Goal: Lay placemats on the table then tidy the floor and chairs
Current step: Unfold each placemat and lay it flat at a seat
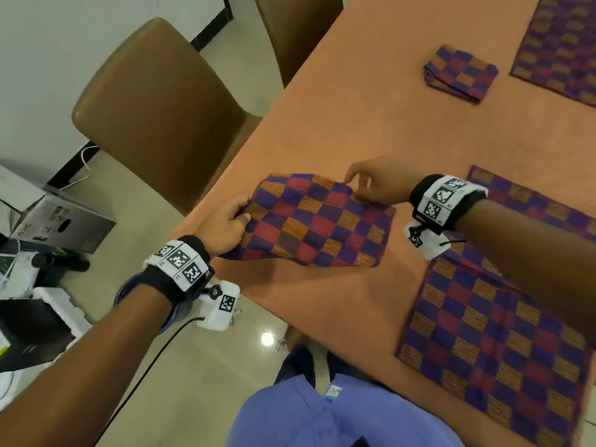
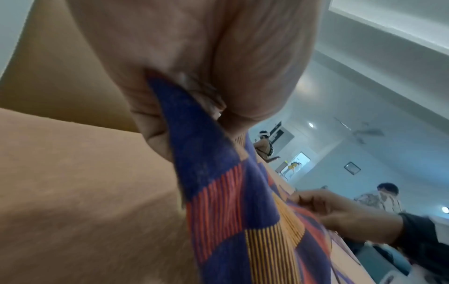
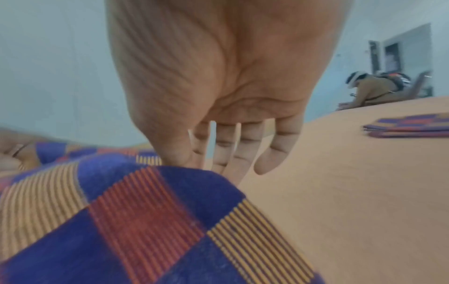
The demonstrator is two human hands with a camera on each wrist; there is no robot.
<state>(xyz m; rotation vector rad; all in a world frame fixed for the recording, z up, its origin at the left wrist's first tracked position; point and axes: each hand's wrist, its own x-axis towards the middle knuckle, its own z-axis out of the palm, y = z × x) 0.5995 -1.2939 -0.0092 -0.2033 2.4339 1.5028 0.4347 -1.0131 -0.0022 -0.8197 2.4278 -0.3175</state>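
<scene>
Left hand (image 1: 225, 221) fingers curled, thumb and forefinger pinching the left corner of a checked placemat (image 1: 314, 221). Right hand (image 1: 375, 183) pinches the far right corner between thumb and forefinger; its other fingers (image 3: 274, 151) hang loose, slightly spread. The mat is woven cloth in purple, red and orange-striped squares, rumpled and part-lifted over the near left of the table (image 1: 354, 117), which has a matte orange cover. Flat mat (image 1: 493, 350) lies to the right. Folded mat (image 1: 461, 74) lies farther off. Brown smooth-backed chair (image 1: 161, 104) stands at the table's left edge.
</scene>
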